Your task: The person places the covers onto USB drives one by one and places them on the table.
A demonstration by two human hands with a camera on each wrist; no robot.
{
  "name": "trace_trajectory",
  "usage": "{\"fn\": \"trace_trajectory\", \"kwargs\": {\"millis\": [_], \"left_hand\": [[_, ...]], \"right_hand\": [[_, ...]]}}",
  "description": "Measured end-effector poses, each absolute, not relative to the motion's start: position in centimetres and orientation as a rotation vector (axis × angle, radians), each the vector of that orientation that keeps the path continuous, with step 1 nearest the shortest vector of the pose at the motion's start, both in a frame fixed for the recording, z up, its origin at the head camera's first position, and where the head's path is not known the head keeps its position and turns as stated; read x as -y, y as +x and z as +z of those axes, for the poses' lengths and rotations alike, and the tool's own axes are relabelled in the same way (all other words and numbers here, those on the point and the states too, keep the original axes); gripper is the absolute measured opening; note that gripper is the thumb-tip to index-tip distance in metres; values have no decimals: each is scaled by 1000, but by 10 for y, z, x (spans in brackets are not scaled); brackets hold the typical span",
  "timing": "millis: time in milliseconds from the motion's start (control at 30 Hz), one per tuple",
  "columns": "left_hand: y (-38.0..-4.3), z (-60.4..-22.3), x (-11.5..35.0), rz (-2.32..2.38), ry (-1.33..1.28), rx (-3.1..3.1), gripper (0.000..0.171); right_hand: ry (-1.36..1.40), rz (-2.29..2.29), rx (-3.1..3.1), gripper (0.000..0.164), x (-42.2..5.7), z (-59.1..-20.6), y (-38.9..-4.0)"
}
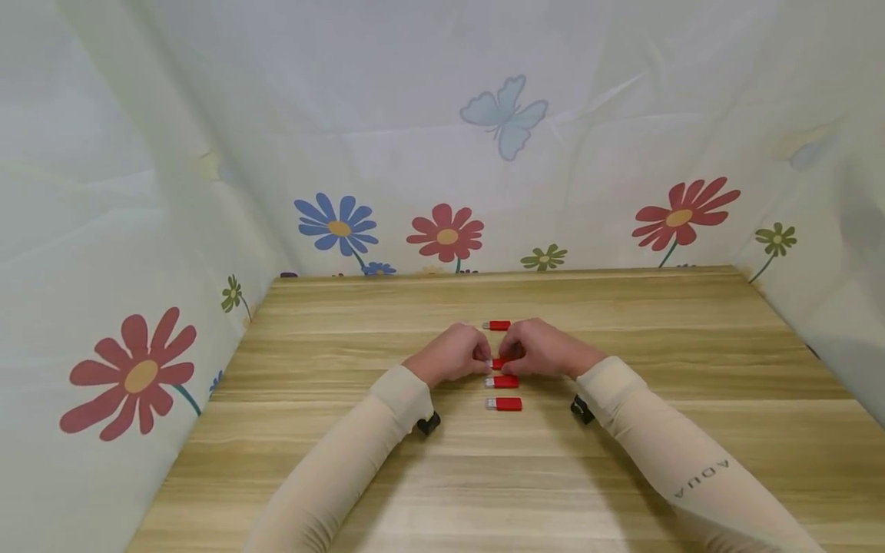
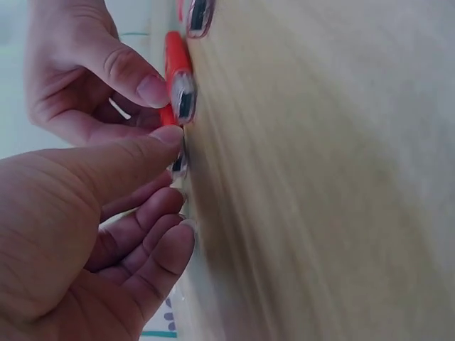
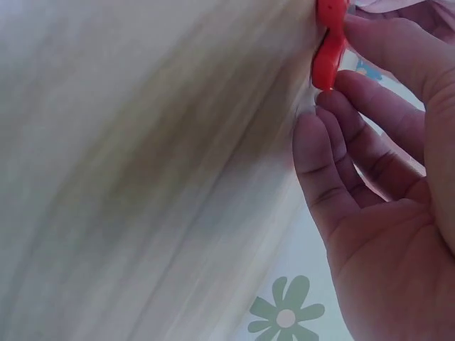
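A red USB stick (image 1: pixel 497 363) with a clear-capped plug end lies on the table between both hands. My left hand (image 1: pixel 456 355) pinches its plug end from the left, thumb and fingertips on it in the left wrist view. From the right, my right hand (image 1: pixel 546 349) pinches the red end (image 3: pixel 328 64), the other fingers curled loosely below. Much of this stick is hidden by fingers. One matching USB stick (image 1: pixel 498 326) lies farther back. Two more, a nearer stick (image 1: pixel 502 382) and the nearest stick (image 1: pixel 505 404), lie in front, plug ends pointing left, forming a column.
The wood-grain table (image 1: pixel 332 322) stretches out on both sides of the hands. A white flower-print curtain (image 1: pixel 387 138) stands along its back and sides. Dark wrist devices (image 1: pixel 429 422) hang under both cream sleeves.
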State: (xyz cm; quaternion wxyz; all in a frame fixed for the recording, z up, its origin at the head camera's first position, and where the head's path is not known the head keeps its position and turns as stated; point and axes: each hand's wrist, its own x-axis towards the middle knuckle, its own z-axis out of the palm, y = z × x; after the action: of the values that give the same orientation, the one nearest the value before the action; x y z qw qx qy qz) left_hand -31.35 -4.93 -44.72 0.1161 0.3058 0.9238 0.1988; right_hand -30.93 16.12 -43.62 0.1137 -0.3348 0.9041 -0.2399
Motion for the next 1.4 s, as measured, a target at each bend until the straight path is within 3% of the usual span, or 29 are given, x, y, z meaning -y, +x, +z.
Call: {"fn": "trace_trajectory", "kwargs": {"millis": [433, 767, 967, 1133, 1400], "left_hand": [[-333, -438, 73, 618, 701, -2864, 21], [-357, -444, 76, 429, 744, -2990, 27], [-362, -448, 70, 416, 797, -2976, 16], [-362, -449, 64, 421, 750, -2955, 38], [-369, -449, 61, 389, 698, -2958, 27]], "right_hand": [[-893, -726, -2833, 12, -165, -432, -332], [-804, -734, -2878, 19, -162, -440, -355], [-811, -712, -2859, 22, -161, -440, -357], [-830, -669, -2869, 23, -161, -445, -359], [-838, -637, -2852, 21, -159, -444, -362]]}}
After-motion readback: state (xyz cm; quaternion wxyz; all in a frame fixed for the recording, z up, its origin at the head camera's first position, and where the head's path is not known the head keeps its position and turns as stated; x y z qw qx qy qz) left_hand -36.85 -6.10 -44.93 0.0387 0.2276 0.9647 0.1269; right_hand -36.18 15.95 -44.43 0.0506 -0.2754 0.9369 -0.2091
